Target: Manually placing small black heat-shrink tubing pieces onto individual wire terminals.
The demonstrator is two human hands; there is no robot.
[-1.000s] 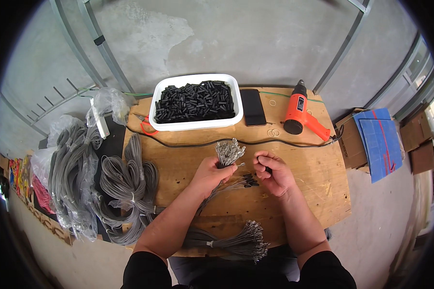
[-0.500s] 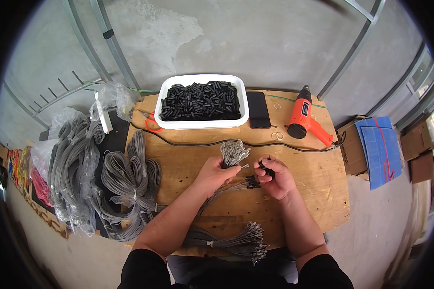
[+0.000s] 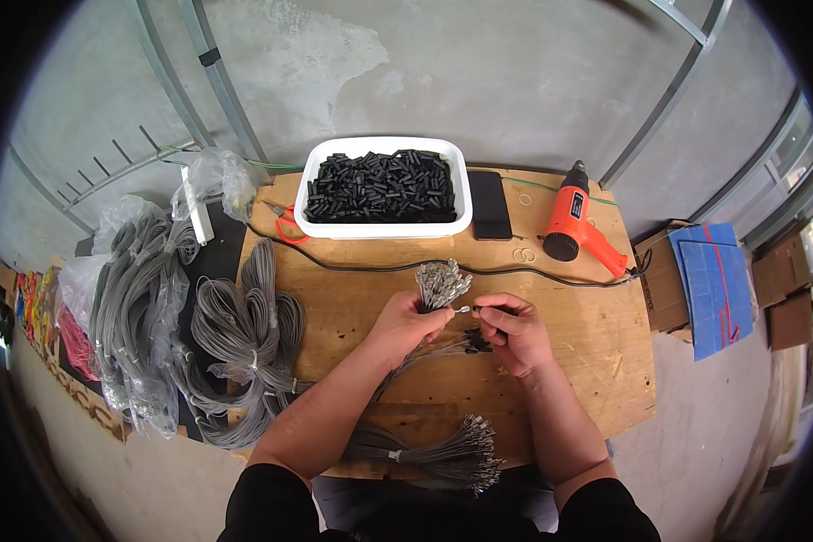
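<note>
My left hand (image 3: 405,325) grips a bundle of grey wires (image 3: 440,282) whose metal-tipped ends fan upward above my fingers. My right hand (image 3: 512,332) pinches a small black tube piece at the metal tip of one wire, level with my left thumb. A few small black tube pieces (image 3: 476,343) lie on the wooden table (image 3: 361,312) between my hands. The wires trail from my left hand down toward my body.
A white tray (image 3: 385,226) full of black tube pieces stands at the back, with a black phone (image 3: 491,205) and an orange heat gun (image 3: 571,221) to its right. Grey wire coils (image 3: 244,330) lie at left. Another tied wire bundle (image 3: 443,452) rests near the front edge.
My right hand has come in close to the left, bringing a black piece up to a wire tip. The bundle stays in my left hand.
</note>
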